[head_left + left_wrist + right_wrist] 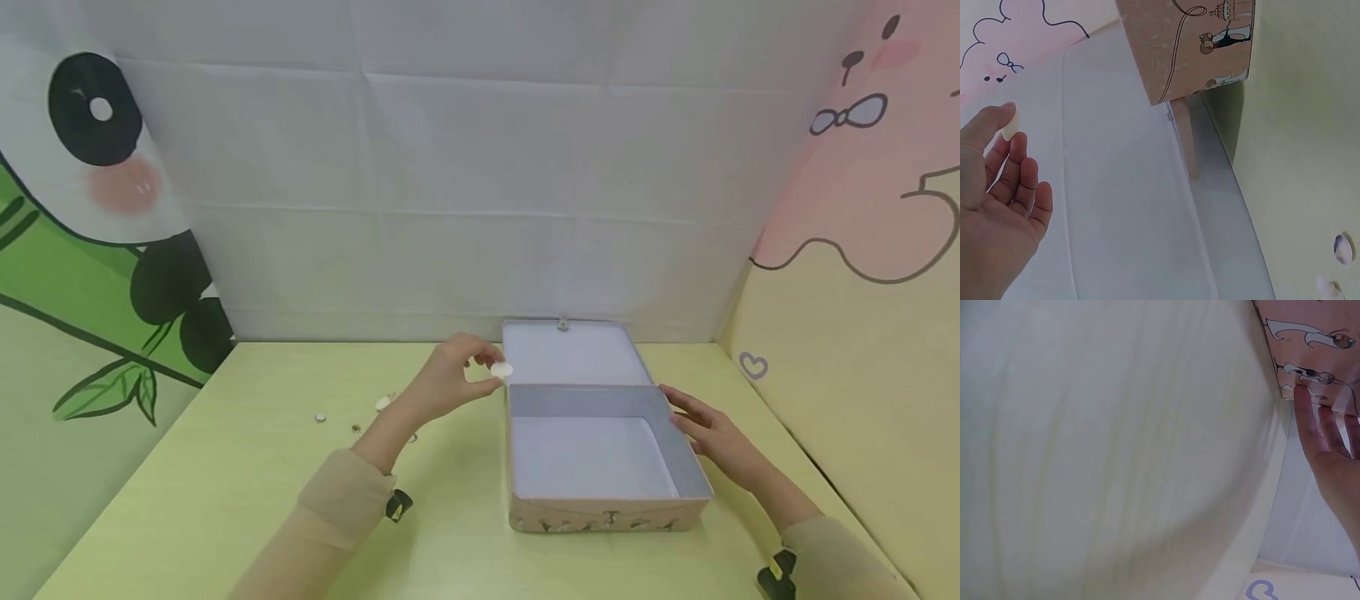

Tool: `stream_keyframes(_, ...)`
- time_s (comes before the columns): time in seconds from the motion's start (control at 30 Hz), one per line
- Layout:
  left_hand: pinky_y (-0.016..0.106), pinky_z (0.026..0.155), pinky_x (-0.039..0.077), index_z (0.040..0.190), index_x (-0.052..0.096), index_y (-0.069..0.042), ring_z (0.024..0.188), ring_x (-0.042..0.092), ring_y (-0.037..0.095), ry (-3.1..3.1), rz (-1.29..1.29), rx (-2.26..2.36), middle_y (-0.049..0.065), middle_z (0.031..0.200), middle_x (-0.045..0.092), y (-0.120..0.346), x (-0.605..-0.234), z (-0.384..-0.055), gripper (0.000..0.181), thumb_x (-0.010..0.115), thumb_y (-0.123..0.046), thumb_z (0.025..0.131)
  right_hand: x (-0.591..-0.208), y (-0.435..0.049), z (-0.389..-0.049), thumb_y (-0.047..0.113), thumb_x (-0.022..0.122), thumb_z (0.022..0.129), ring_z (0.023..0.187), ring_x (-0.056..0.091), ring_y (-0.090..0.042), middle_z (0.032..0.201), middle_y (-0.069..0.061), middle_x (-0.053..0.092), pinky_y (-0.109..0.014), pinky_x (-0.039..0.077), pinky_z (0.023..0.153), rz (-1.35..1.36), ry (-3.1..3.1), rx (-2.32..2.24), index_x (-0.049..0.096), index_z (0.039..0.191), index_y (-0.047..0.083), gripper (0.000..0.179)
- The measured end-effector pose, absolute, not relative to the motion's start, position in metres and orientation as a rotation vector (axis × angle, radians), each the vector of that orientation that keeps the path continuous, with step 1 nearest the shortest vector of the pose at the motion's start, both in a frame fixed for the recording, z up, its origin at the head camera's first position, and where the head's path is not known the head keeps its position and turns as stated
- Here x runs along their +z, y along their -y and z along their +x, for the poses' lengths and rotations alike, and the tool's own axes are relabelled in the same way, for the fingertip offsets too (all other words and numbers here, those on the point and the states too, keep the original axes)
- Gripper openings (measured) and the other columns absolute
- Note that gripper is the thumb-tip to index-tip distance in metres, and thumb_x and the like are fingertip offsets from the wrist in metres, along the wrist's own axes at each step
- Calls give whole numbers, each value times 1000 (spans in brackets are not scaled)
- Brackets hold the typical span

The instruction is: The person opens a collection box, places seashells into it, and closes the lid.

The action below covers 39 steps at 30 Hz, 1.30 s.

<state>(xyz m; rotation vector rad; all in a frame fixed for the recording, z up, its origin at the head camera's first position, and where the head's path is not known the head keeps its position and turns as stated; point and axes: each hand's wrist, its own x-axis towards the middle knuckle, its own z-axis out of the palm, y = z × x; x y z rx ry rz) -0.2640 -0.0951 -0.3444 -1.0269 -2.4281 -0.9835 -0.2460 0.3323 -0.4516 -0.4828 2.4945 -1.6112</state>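
Note:
In the head view my left hand pinches a small cream-white seashell between thumb and fingertips, near the left side of the box. The left wrist view shows the seashell edge-on, with faint ribs. Before me stands a pink box printed with small figures, its inside pale and bare. The hinged lid lies swung back toward the rear wall. My right hand rests its extended fingers against the box's right side; in the right wrist view its fingertips touch the printed wall.
Several small items lie left of the box, partly behind my left forearm, among them a white shell and a small pale piece. A purple-and-white shell shows in the left wrist view. A white cloth wall closes off the back.

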Motion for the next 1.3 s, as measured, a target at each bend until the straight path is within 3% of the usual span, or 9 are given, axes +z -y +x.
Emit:
stream_keyframes(0.17, 37, 74, 49, 97, 67, -10, 86, 55, 17, 2438, -1062, -981, -2, 92, 64, 83, -349, -269, 22, 76, -12, 77, -452, -332, -246, 27, 44, 101, 109, 47, 13, 153, -19, 24, -58, 47, 87, -494, -2496, -1611, 27, 150, 18, 53)
stream_keyframes(0.27, 32, 74, 47, 99, 67, -11, 86, 54, 16, 2444, -1087, -986, -2, 92, 63, 75, -352, -271, 23, 76, -13, 78, -452, -332, -246, 27, 44, 101, 111, 46, 12, 153, -19, 23, -59, 46, 88, -490, -2501, -1603, 27, 150, 18, 53)
stream_keyframes(0.47, 24, 75, 44, 100, 67, -13, 86, 53, 12, 2467, -1144, -1001, -5, 94, 63, 61, -363, -274, 23, 75, -13, 78, -452, -330, -245, 26, 44, 101, 123, 45, -8, 154, -18, 22, -63, 43, 89, -486, -2504, -1592, 26, 150, 18, 52)
stream_keyframes(0.67, 28, 78, 46, 98, 67, -12, 85, 55, 17, 2475, -1202, -947, -3, 91, 64, 46, -374, -279, 22, 76, -12, 77, -449, -328, -242, 24, 43, 101, 110, 44, 15, 154, -21, 21, -64, 42, 89, -508, -2482, -1616, 25, 150, 15, 53)
stream_keyframes(0.77, 34, 80, 48, 99, 67, -10, 86, 54, 16, 2519, -1224, -957, -1, 92, 64, 39, -379, -281, 22, 75, -11, 78, -448, -329, -242, 26, 43, 101, 110, 44, 14, 153, -21, 22, -63, 43, 89, -499, -2493, -1608, 25, 150, 16, 53)
stream_keyframes(0.87, 33, 81, 49, 100, 67, -9, 87, 53, 16, 2576, -1241, -941, 0, 94, 64, 33, -384, -282, 22, 74, -12, 80, -449, -329, -243, 27, 43, 101, 118, 45, 4, 153, -20, 22, -63, 43, 89, -489, -2503, -1595, 25, 150, 17, 53)
stream_keyframes(1.07, 20, 81, 43, 102, 66, -12, 89, 53, 11, 2650, -1283, -850, -3, 94, 63, 21, -396, -285, 23, 75, -15, 80, -448, -328, -243, 27, 43, 101, 130, 38, -36, 154, -19, 23, -63, 43, 90, -481, -2509, -1589, 25, 150, 17, 53)
stream_keyframes(1.3, 21, 85, 45, 100, 67, -12, 92, 54, 9, 2722, -1401, -864, -5, 96, 64, 10, -403, -286, 21, 74, -15, 81, -448, -327, -242, 26, 42, 101, 130, 37, -41, 154, -19, 23, -61, 44, 90, -478, -2500, -1607, 25, 150, 17, 53)
